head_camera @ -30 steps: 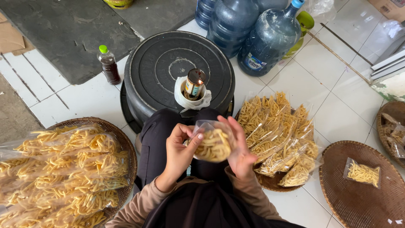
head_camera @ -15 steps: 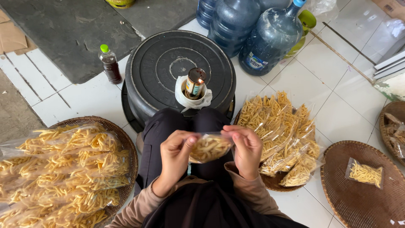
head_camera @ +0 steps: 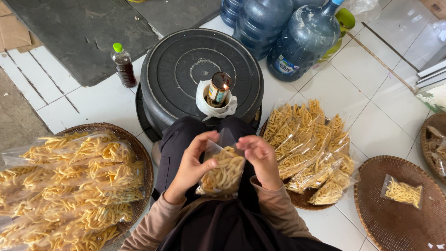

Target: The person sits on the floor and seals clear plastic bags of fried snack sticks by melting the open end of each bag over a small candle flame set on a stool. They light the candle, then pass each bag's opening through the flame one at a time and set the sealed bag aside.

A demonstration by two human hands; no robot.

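both hands on one small clear bag of snack sticks (head_camera: 224,173), held upright over the lap, just short of the lit can lamp (head_camera: 218,88).
left hand (head_camera: 191,166): grip clamped on the bag's left side, thumb across the front, fingers curled up at the top corner.
right hand (head_camera: 261,157): grip clamped on the bag's top right edge, fingers folded over the open plastic above the sticks.
bag about two-thirds full of pale yellow sticks, empty plastic standing up at the top.
lamp sits in a white cup (head_camera: 210,103) on the near edge of a black round tub lid (head_camera: 186,60); small flame visible at the can top.
floor is white tile (head_camera: 381,125). far left of the tub: small bottle of dark liquid with green cap (head_camera: 123,65), at the edge of a grey mat (head_camera: 83,32).
far right of the tub: big blue water jugs (head_camera: 302,42), touching each other.
left side: woven tray (head_camera: 139,158) piled with filled bags (head_camera: 65,186), stacked in rows.
right side, just beside the knee: second tray, mostly hidden, with a heap of filled bags (head_camera: 311,148).
further right: another woven tray (head_camera: 390,223) carrying one single bag (head_camera: 402,191).
at the right edge of the view, part of a fourth tray (head_camera: 436,144); contents too cut off to tell.
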